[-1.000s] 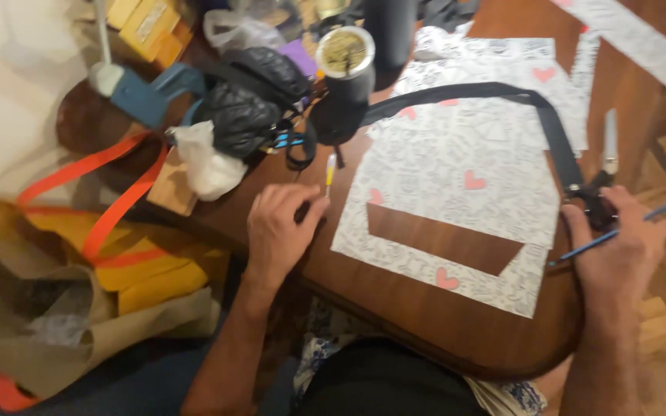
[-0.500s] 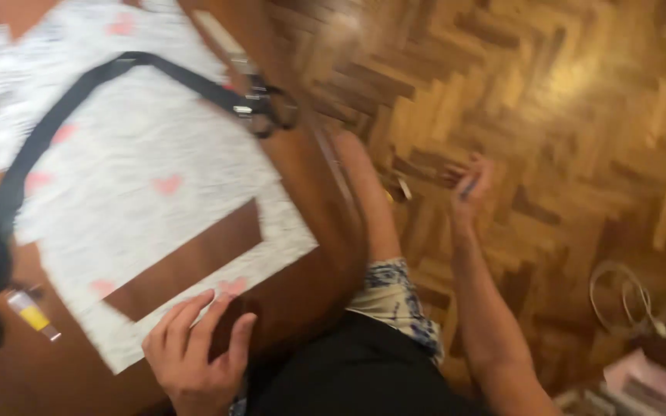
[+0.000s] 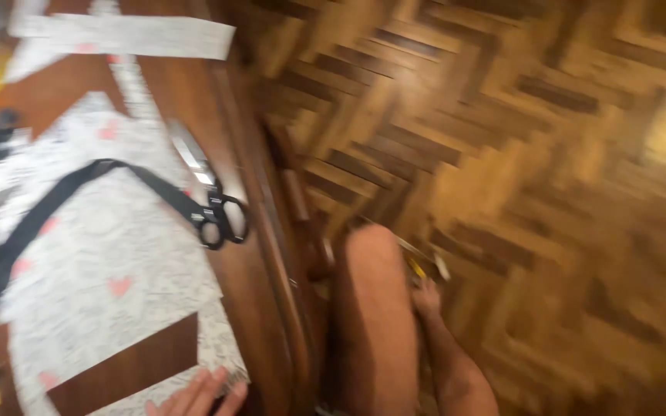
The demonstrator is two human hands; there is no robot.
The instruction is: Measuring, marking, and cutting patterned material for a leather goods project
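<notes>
A herringbone wood floor (image 3: 518,154) fills the right side of the blurred view, and a dark wooden table (image 3: 248,254) takes the left. On the table lies a sheet of white wrapping paper (image 3: 109,254) printed with pink hearts, with a rectangular window cut out of it so that the brown tabletop shows through near the bottom. A black strap (image 3: 48,208) curves across the paper. A pair of scissors (image 3: 210,192) with black handles lies just beside the table's right edge, its blades pointing up and away, its handles touching the end of the strap. A long strip of the same paper (image 3: 125,35) lies at the top of the table.

The left hand (image 3: 202,394) rests at the bottom edge of the frame, fingers spread flat and loose on the lower border of the wrapping paper, just below the cut-out; it grips nothing. The right hand (image 3: 425,296) reaches down past a bare knee (image 3: 371,308) toward the floor. Its fingertips are at a small thin object with a yellow part (image 3: 419,268) lying on the floorboards, just beside the knee. Blur hides whether the fingers have closed on that object or only touch it.
</notes>
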